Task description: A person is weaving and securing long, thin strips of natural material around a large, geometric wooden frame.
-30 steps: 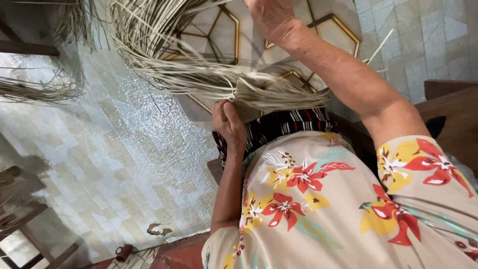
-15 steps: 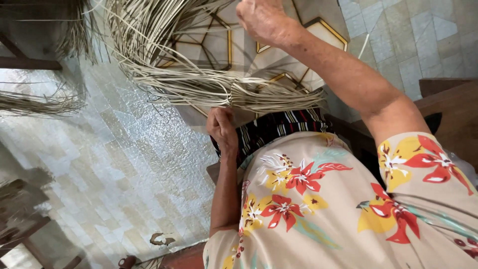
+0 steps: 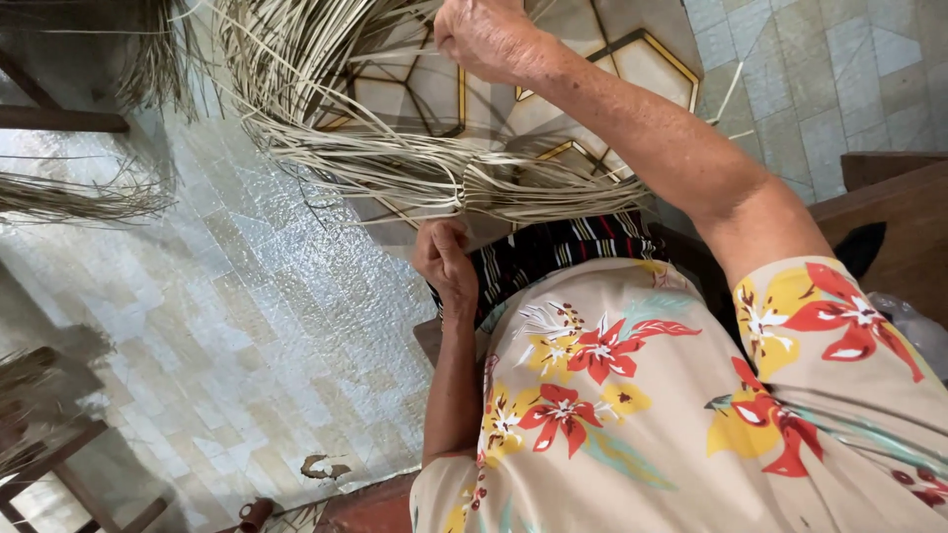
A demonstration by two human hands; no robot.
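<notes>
At the left edge of the view, loose heaps of dried fibre (image 3: pixel 69 197) lie on the pale tiled floor (image 3: pixel 247 326), near a wooden stool frame (image 3: pixel 59 464). Toward the centre, the bundle of dried palm strips (image 3: pixel 425 178) hangs across the lap, bound at a narrow waist and fanning upward into long curved ends. The left hand (image 3: pixel 446 265) sits just below the bound waist, its grip curled together on the underside of the bundle. Further right and higher, the right hand (image 3: pixel 489 38) is raised, its grip pinched on a few single strips drawn up from the fan. By appearance the strips are light, springy and brittle along the edges, and will crease if bent sharply; the bound waist is judged the firmest place to take hold. The floral sleeve (image 3: pixel 790 336) fills the lower right.
</notes>
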